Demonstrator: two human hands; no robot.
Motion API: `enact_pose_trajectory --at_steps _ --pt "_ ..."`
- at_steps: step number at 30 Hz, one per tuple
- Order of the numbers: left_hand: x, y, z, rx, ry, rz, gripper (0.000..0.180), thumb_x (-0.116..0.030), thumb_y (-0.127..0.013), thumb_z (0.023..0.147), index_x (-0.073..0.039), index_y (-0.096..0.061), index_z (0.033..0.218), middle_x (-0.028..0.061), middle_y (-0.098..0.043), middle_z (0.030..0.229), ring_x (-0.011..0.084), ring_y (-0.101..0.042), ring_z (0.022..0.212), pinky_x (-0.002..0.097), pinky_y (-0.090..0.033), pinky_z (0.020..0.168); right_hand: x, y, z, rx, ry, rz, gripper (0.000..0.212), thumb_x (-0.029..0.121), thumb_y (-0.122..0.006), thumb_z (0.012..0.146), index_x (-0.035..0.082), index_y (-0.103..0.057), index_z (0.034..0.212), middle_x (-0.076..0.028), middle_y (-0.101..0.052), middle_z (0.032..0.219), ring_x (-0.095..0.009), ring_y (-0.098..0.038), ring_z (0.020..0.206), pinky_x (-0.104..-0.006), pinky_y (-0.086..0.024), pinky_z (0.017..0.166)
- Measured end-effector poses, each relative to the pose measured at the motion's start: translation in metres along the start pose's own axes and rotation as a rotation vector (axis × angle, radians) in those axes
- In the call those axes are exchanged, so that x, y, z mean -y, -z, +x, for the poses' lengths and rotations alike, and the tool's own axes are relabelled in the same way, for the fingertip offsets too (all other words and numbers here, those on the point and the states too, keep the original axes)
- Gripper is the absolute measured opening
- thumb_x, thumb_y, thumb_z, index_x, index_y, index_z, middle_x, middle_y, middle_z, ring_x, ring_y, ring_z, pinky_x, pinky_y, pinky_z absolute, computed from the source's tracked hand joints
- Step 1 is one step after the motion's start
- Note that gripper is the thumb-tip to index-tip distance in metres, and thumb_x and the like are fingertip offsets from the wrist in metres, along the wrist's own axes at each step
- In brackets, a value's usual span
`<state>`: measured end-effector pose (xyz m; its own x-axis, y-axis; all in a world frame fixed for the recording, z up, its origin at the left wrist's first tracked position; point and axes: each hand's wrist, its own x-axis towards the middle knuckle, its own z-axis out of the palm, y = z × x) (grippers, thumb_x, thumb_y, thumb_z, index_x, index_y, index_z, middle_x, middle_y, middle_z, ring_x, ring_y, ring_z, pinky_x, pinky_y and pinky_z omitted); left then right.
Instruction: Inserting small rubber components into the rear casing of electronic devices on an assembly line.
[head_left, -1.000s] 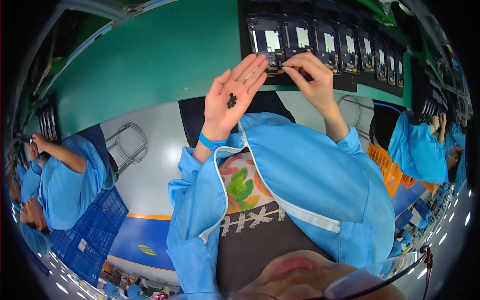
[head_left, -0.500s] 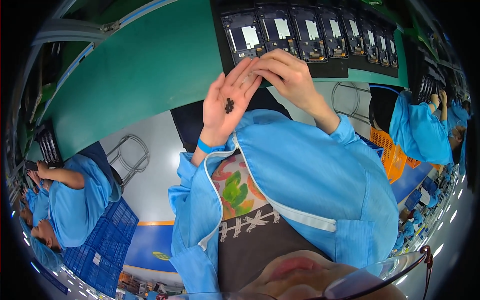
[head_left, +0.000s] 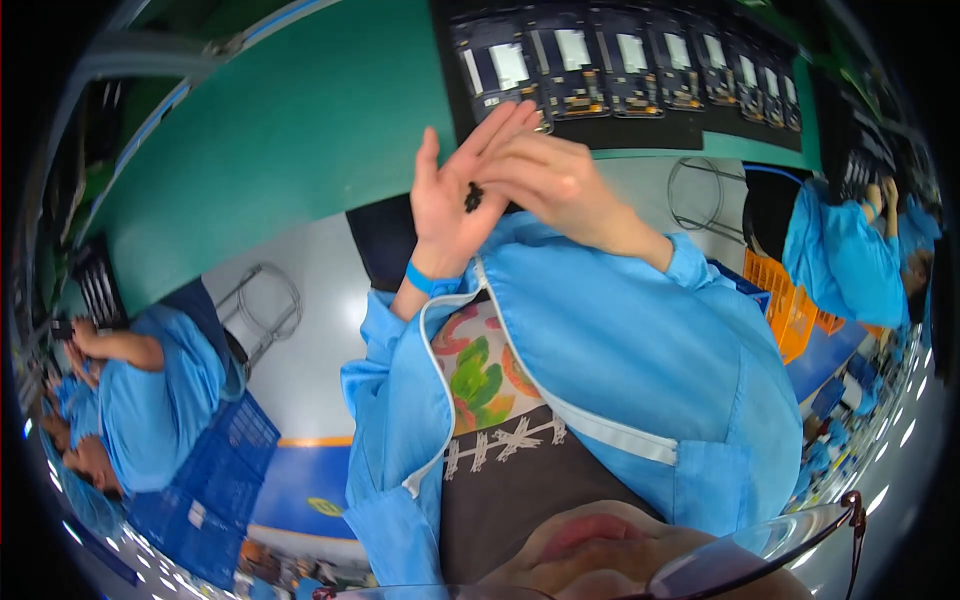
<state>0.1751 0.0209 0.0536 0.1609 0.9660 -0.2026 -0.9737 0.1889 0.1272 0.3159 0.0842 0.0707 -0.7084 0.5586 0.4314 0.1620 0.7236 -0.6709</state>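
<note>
My left hand (head_left: 447, 203) is palm up with its fingers stretched out, in front of the bench edge. On its palm rests a little cluster of small black parts (head_left: 474, 197); their exact kind is too small to tell. My right hand (head_left: 562, 187) reaches over the left palm from the right, fingers pressed together in a pinch. Its fingertips are beside the black parts, blurred by motion, and whatever they hold is hidden. Just beyond both hands stands a row of opened phone-like device housings (head_left: 575, 70) with white rectangles and small circuit pieces inside.
The housings lie on a black mat (head_left: 680, 135) on a green bench (head_left: 300, 120). Wire-framed stools (head_left: 270, 305) stand below. Blue crates (head_left: 200, 500) and an orange crate (head_left: 785, 310) flank me. Co-workers in blue smocks sit at left (head_left: 160, 400) and right (head_left: 835, 250).
My right hand has moved from the left hand's fingertips down to its palm, near the black parts. The left hand has shifted slightly right and its thumb stands straighter.
</note>
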Motion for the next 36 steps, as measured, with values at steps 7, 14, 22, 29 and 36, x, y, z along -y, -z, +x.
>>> enact_pose_trajectory --at_steps 7,14,22,29,36 --pt "0.014 -0.004 -0.001 -0.06 0.046 0.031 0.086 -0.059 -0.021 0.105 0.01 -0.022 0.156 0.0238 -0.025 0.165 0.0373 -0.02 0.154 0.044 -0.014 0.127 -0.003 0.003 -0.004 0.064 0.24 -0.102 0.012 0.012 -0.067 0.076 0.005 -0.065 0.086 -0.008 -0.066 0.09 -0.027 -0.067 0.088 -0.0377 -0.055 0.074" --pt "0.02 -0.014 -0.002 -0.045 0.115 -0.043 0.084 -0.056 -0.021 0.106 0.01 -0.019 0.157 0.0245 -0.023 0.165 0.0365 -0.019 0.154 0.044 -0.015 0.127 -0.009 -0.004 -0.013 0.083 0.347 -0.296 0.013 0.012 -0.069 0.075 0.004 -0.059 0.077 -0.008 -0.06 0.079 -0.025 -0.065 0.083 -0.0393 -0.055 0.073" --pt "0.027 -0.016 -0.002 -0.099 0.144 0.026 0.086 -0.059 -0.025 0.105 0.008 -0.018 0.158 0.0253 -0.02 0.165 0.0372 -0.018 0.155 0.0441 -0.016 0.127 -0.003 0.003 -0.018 0.139 0.369 -0.323 0.009 0.01 -0.067 0.077 0.003 -0.061 0.075 -0.01 -0.066 0.083 -0.027 -0.066 0.087 -0.0408 -0.057 0.079" --pt "0.027 -0.007 -0.006 -0.078 0.159 0.011 0.085 -0.057 -0.025 0.105 0.009 -0.018 0.158 0.0261 -0.019 0.165 0.0367 -0.018 0.155 0.0446 -0.015 0.127 0.003 0.004 -0.016 0.142 0.416 -0.436 0.011 0.011 -0.066 0.078 0.005 -0.062 0.07 -0.011 -0.065 0.081 -0.026 -0.066 0.084 -0.0411 -0.057 0.082" --pt "0.028 -0.011 -0.009 -0.102 0.131 0.053 0.084 -0.056 -0.026 0.105 0.009 -0.018 0.157 0.0253 -0.02 0.165 0.036 -0.018 0.155 0.0447 -0.014 0.127 0.013 0.017 -0.01 0.268 0.381 -0.406 0.011 0.012 -0.064 0.082 0.002 -0.059 0.081 -0.009 -0.061 0.083 -0.024 -0.063 0.087 -0.0371 -0.054 0.071"
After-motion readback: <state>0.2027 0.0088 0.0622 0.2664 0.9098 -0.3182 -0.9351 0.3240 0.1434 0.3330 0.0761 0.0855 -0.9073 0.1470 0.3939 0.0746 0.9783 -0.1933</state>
